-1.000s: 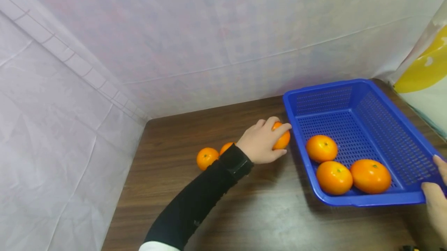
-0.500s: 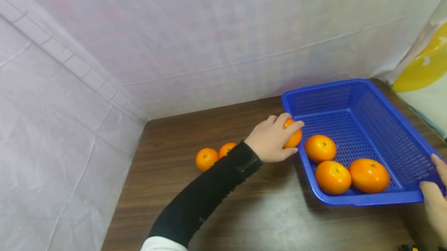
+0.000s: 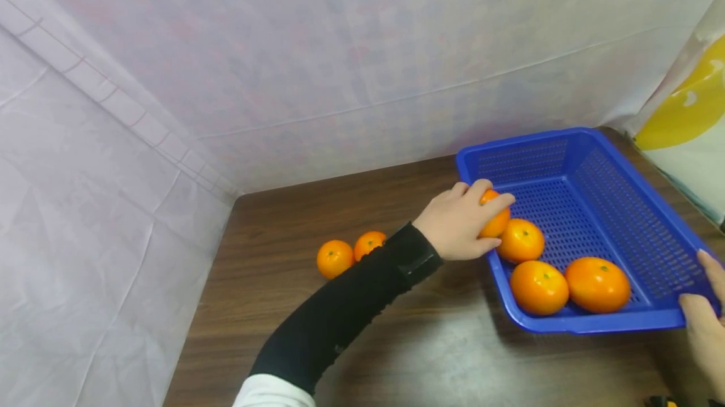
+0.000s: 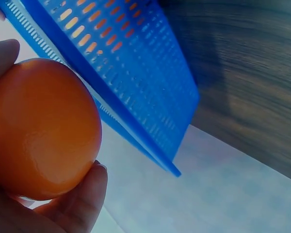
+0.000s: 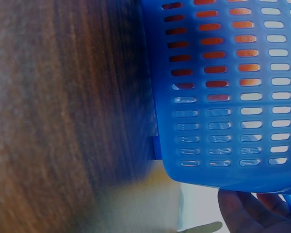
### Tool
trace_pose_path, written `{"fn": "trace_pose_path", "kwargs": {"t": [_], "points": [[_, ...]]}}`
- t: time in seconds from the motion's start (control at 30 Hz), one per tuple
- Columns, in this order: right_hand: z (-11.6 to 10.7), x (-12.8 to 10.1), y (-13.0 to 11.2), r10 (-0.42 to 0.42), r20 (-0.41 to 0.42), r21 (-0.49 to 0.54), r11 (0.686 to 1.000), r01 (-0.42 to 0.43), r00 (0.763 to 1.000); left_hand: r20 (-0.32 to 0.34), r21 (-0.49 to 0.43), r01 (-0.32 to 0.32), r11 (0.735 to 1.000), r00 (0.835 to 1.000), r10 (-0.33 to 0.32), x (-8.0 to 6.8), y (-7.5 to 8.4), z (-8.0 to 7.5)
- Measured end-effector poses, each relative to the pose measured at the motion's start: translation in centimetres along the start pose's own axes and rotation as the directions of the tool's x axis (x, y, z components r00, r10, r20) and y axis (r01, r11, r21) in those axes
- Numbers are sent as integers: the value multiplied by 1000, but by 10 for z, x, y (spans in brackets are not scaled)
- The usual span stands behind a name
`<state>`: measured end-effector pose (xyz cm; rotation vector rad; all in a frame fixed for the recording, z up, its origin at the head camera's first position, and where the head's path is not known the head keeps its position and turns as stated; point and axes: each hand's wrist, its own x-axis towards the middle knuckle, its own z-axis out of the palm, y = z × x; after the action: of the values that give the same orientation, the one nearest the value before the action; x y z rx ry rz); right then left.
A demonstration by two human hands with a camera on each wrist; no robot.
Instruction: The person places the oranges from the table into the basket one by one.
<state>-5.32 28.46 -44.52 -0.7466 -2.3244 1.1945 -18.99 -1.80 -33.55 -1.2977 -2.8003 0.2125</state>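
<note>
Orange, round and glossy, one fruit [image 3: 496, 223] sits pinched between the fingers and thumb of the left hand [image 3: 459, 221], at the left rim of a blue, rectangular, perforated plastic basket [image 3: 566, 206]. The right hand [image 3: 702, 328] grips the basket's near right corner. Three similar fruits [image 3: 539, 288] lie inside; two others [image 3: 335, 260] rest side by side on the brown wood-grain tabletop [image 3: 266, 306], by a black sleeve [image 3: 345, 312].
</note>
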Motion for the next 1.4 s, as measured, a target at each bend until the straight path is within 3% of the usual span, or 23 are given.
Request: {"fn": "trace_pose_path", "kwargs": {"t": [0.2, 0.6, 0.83, 1.07, 1.4], "points": [[-2, 0, 2, 2, -6, -6, 1000, -2, 1000, 23, 23, -15, 1000, 1000, 14, 12, 9, -5], [-4, 2, 4, 13, 5, 17, 1000, -13, 1000, 131, 22, -9, 1000, 991, 6, 39, 26, -11], [-3, 1, 4, 6, 6, 33, 999, -7, 1000, 146, 15, -25, 1000, 989, 22, 51, 35, -11], [-5, 4, 5, -51, 79, 14, 999, 50, 996, 182, -18, -15, 1000, 983, 18, 63, 47, -12], [-6, 1, 2, -8, 75, -3, 1000, 8, 997, 215, -23, 4, 1000, 977, 1, 79, 60, -10]]}}
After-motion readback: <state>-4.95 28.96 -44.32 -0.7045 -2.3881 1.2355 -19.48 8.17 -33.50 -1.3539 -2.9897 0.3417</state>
